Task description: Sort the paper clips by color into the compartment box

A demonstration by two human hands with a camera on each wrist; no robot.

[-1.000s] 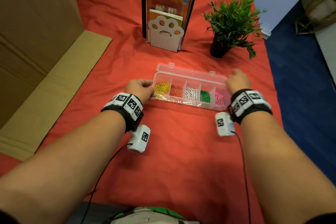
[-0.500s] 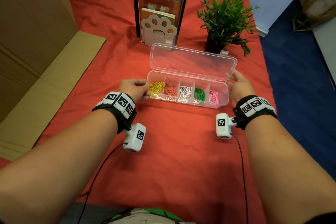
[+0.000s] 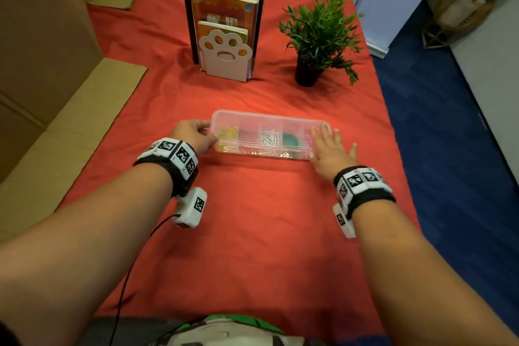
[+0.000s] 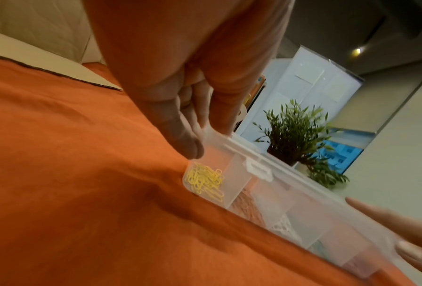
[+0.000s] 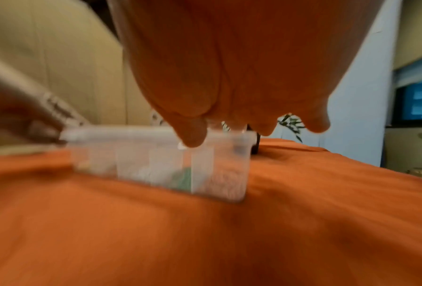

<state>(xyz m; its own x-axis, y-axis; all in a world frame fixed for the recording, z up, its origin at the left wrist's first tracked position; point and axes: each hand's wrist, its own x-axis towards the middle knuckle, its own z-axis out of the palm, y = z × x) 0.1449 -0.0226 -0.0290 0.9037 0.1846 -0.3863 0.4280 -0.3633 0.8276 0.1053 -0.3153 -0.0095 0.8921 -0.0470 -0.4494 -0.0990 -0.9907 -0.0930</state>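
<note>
1. No legible words, brands or nos. anywhere.
2. Wrist bands (image 3: 171, 153) & camera modules (image 3: 193, 206): black-white square marker codes only, no letters.
3. Book covers (image 3: 224, 12), far beyond both hands: print too blurred to read.

Left forearm: reaches forward, banded at the wrist.
Left grip (image 3: 195, 135): fingers and thumb curled, pinching the left end of the clear plastic compartment box (image 3: 269, 121).
Right forearm: reaches forward, wrist banded.
Right grip (image 3: 330, 149): flat, fingers straight and spread, palm down on the box's right end.
</note>
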